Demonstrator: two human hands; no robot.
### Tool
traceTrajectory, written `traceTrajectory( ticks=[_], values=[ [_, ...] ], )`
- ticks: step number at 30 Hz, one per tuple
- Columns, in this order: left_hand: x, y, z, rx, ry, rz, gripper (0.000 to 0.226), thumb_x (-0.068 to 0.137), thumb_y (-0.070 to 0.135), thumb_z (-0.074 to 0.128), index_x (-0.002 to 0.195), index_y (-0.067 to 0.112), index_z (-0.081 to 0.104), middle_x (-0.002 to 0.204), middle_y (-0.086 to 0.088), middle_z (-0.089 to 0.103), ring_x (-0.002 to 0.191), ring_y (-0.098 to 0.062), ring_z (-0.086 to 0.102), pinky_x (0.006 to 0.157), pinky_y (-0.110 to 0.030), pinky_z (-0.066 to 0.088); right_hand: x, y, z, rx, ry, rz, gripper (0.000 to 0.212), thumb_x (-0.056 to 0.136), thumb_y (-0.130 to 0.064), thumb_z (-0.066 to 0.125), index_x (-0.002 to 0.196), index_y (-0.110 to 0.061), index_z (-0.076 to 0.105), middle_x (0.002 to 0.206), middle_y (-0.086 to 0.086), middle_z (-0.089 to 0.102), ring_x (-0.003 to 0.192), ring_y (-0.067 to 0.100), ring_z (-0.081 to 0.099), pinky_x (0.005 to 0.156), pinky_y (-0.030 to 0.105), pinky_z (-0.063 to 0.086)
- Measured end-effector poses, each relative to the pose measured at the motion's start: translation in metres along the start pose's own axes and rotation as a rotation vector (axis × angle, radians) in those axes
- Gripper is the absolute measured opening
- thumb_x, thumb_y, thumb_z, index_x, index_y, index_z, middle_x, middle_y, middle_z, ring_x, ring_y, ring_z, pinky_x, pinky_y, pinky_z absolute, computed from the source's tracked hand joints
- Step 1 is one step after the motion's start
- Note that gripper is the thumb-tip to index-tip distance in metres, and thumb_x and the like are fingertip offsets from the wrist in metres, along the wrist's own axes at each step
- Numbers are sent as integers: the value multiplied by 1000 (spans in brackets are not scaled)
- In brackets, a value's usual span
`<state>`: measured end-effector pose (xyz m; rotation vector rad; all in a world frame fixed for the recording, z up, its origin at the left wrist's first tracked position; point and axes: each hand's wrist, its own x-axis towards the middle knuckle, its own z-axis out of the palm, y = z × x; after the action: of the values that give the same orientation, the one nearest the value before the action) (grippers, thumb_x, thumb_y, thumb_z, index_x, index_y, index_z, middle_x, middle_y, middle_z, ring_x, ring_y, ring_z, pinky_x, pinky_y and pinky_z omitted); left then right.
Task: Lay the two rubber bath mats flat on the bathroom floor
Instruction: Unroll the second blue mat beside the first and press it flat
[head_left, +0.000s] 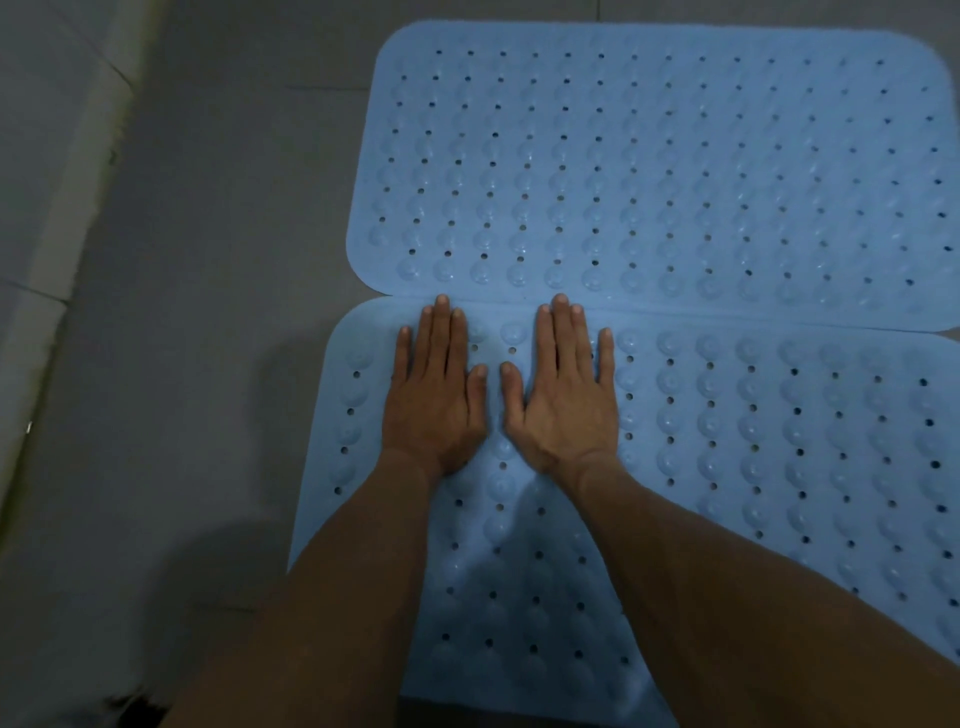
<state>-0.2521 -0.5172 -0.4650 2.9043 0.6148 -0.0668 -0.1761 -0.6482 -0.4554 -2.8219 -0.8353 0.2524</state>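
Two light blue rubber bath mats with rows of holes and suction cups lie on the grey tiled floor. The far mat lies flat. The near mat lies right in front of it, their long edges touching or slightly overlapping. My left hand and my right hand rest palm down, side by side, on the near mat's far left part, fingers stretched out and reaching its far edge. Neither hand holds anything. My forearms hide part of the near mat.
Grey floor tiles stretch to the left of the mats. A pale raised ledge or wall base runs along the left edge of the view.
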Motion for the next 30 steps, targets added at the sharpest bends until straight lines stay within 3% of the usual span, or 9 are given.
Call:
traceTrajectory(
  ticks=[14, 17, 20, 30],
  values=[
    [-5, 6, 1, 103, 77, -1, 65, 99, 39, 17, 151, -1, 22, 159, -18, 18, 148, -29, 17, 121, -45, 5, 0, 10, 0, 125, 3, -25, 72, 101, -49, 20, 157, -7, 5, 165, 8, -2, 152, 18, -8, 121, 47, -10],
    [-14, 18, -4, 136, 65, -71, 69, 98, 42, 10, 152, 0, 16, 160, -17, 11, 149, -28, 10, 121, -41, -2, -5, 21, -10, 245, -23, -77, 66, 103, -43, 21, 157, -8, 6, 166, 7, -2, 152, 18, -9, 121, 42, -13],
    [-21, 49, -6, 93, 39, -100, 67, 100, 43, 8, 154, 4, 7, 162, -12, 1, 150, -22, -1, 121, -38, -7, -24, 62, -21, 242, 15, -82, 64, 104, -41, 18, 157, -8, 5, 165, 6, -4, 152, 18, -11, 121, 40, -14],
    [7, 233, 9, -10, 71, 25, 63, 103, 43, 14, 154, 6, 4, 162, -9, -2, 150, -19, -4, 121, -36, -9, -51, 263, -72, 12, 67, 69, 64, 103, -42, 15, 157, -8, 5, 165, 7, -4, 152, 20, -11, 121, 41, -14]
  ],
)
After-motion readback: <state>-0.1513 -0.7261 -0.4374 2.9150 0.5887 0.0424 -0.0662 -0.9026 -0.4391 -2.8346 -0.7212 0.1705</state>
